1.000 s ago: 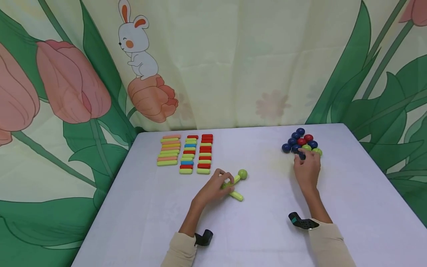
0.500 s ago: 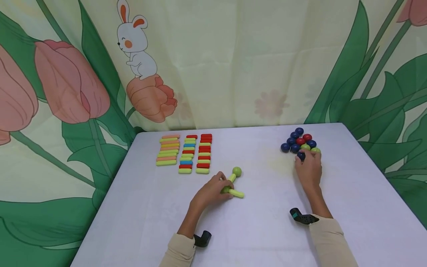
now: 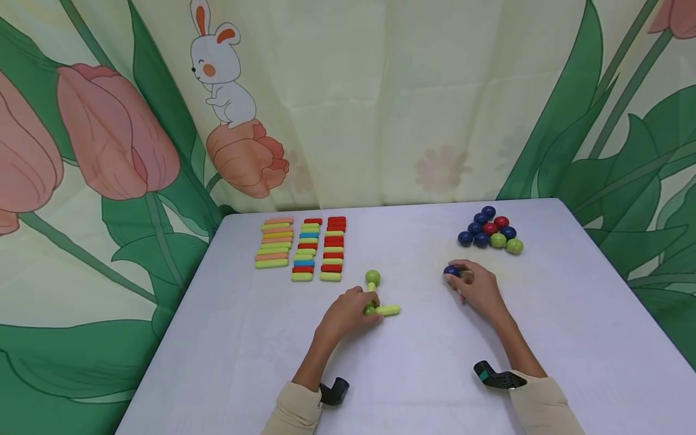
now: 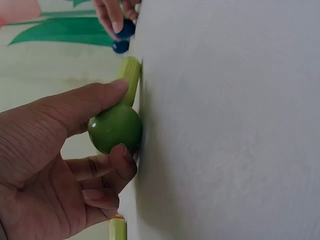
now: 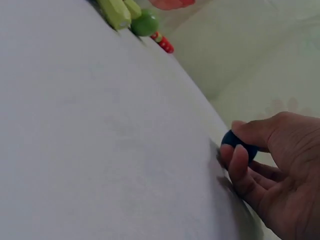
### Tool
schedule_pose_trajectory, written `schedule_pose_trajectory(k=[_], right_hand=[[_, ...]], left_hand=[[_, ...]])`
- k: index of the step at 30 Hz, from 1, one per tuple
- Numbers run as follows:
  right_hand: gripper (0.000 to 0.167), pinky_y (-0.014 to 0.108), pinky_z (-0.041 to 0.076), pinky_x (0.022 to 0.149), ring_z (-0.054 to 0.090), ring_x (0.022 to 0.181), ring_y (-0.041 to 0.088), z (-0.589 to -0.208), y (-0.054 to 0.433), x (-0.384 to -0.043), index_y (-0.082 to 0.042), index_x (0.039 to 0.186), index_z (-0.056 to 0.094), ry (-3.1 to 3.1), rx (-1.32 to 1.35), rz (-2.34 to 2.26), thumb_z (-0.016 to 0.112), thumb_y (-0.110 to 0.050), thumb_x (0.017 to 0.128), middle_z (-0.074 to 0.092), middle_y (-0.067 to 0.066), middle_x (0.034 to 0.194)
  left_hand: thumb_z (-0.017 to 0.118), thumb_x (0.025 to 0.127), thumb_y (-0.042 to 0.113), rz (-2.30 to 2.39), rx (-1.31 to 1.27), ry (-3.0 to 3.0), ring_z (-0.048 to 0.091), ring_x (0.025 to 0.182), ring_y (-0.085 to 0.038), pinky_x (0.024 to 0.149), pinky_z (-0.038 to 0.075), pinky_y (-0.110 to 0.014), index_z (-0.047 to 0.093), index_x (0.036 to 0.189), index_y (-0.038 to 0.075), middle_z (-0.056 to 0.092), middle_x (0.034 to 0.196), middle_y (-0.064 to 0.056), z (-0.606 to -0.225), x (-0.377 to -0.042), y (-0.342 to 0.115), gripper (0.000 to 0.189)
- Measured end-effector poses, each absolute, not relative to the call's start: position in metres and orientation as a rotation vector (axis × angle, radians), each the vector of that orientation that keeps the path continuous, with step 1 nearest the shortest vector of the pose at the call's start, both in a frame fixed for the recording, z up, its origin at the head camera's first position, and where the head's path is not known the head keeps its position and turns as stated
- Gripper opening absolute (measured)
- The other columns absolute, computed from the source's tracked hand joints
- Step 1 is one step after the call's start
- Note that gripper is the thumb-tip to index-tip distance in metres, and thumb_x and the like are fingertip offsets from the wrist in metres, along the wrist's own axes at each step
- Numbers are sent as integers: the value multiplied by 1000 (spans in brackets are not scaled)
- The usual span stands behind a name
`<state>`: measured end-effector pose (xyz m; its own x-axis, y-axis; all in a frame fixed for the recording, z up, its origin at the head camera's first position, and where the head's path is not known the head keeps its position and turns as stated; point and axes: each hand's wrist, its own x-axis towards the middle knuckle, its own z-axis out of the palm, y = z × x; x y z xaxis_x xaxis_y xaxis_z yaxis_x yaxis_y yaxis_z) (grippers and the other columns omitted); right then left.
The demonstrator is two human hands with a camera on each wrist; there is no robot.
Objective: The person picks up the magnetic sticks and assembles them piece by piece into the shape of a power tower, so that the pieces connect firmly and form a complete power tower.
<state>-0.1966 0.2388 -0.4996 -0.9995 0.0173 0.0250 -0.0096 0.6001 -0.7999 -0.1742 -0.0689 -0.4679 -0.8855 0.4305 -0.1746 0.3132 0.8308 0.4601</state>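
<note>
My left hand [image 3: 348, 313] grips a green ball [image 4: 115, 129] between thumb and fingers, low over the white table. Two light-green rods meet at this ball. One rod [image 3: 388, 310] points right with a bare end; the other runs away from me to a second green ball [image 3: 372, 277]. My fingers partly hide the joint in the head view. To the right, my right hand [image 3: 481, 291] pinches a dark blue ball [image 5: 237, 145] between thumb and fingertips, just above the cloth and apart from the green pieces.
Several blue, red and green balls [image 3: 497, 240] lie clustered at the back right. Three columns of short rods stand at the back left: one of orange, yellow and green rods [image 3: 272, 263], two mixing red [image 3: 331, 268], green and blue. A printed curtain [image 3: 348, 121] hangs behind the table.
My right hand has taken a blue ball from the cluster and carried it left and towards me. My left hand has turned the green rods and balls anticlockwise, swinging the far ball left.
</note>
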Motion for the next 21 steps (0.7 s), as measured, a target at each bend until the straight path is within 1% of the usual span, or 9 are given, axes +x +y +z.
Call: schedule_pose_trajectory(k=[3, 6, 8, 10, 15, 21], right_hand=[[44, 27, 48, 51, 55, 54, 16, -498, 224, -190, -11, 131, 53, -2827, 89, 1541, 66, -31, 94, 64, 18, 105], [45, 28, 47, 47, 52, 53, 15, -499, 210, -186, -12, 129, 54, -2842, 186, 1674, 68, -35, 92, 64, 15, 101], [45, 27, 45, 45, 48, 50, 14, -498, 201, -184, -14, 128, 55, -2846, 234, 1756, 68, -37, 91, 65, 13, 91], [46, 26, 41, 43, 45, 48, 13, -498, 194, -181, -14, 130, 56, -2853, 276, 1796, 68, -36, 91, 66, 12, 84], [44, 24, 38, 43, 42, 49, 12, -498, 184, -181, -14, 131, 58, -2862, 349, 1800, 66, -35, 93, 67, 10, 82], [44, 25, 39, 43, 41, 48, 12, -501, 180, -178, -15, 129, 59, -2878, 356, 1780, 68, -35, 92, 65, 5, 78]], left_hand=[[75, 85, 34, 663, 531, 2740, 49, 76, -11, 62, 42, -22, 69, 104, 20, 54, 85, 2, -467, -173, -67, 24], [74, 87, 32, 725, 499, 2727, 48, 75, -12, 61, 40, -22, 67, 104, 18, 52, 82, 2, -467, -172, -67, 23], [73, 87, 32, 750, 484, 2724, 48, 75, -12, 61, 40, -23, 67, 105, 18, 52, 81, 2, -468, -172, -66, 23], [73, 87, 32, 767, 471, 2729, 48, 76, -11, 62, 40, -22, 67, 105, 18, 52, 81, 3, -469, -173, -65, 23], [73, 87, 32, 778, 450, 2767, 49, 74, -11, 62, 41, -21, 69, 107, 17, 54, 78, 4, -470, -174, -59, 25], [74, 87, 30, 810, 378, 2770, 48, 73, -11, 60, 40, -21, 69, 108, 15, 54, 76, 3, -470, -169, -54, 26]])
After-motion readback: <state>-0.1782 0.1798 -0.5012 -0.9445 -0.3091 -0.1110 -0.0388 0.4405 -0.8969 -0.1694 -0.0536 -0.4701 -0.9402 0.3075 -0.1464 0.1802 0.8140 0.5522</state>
